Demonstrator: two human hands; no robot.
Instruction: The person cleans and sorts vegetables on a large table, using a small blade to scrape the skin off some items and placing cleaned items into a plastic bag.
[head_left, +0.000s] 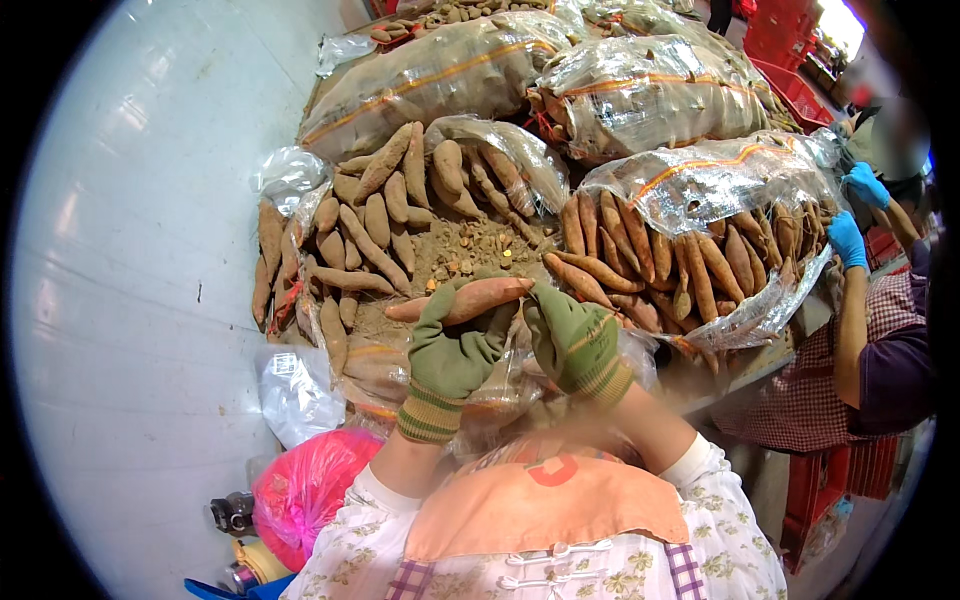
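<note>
A long reddish sweet potato (484, 298) lies across my left hand (457, 345), which wears a green knit glove and has its fingers closed around the root. My right hand (574, 341), in a matching glove, touches the root's right tip with thumb and fingertips; whether it pinches anything there is partly hidden. Beyond my hands, bits of root and loose soil (469, 247) cover the middle of the work surface. Dusty brown sweet potatoes (375, 217) are heaped to the left, and redder sweet potatoes (652, 255) spill from an opened clear plastic sack (690, 176) at the right.
Full plastic sacks of roots (442, 67) lie at the back. A pale wall (142, 262) rises on the left. Near it are a white plastic bag (300, 390) and a pink plastic bag (311, 487). A co-worker in blue gloves (847, 240) stands at the right, with red crates (817, 495) below.
</note>
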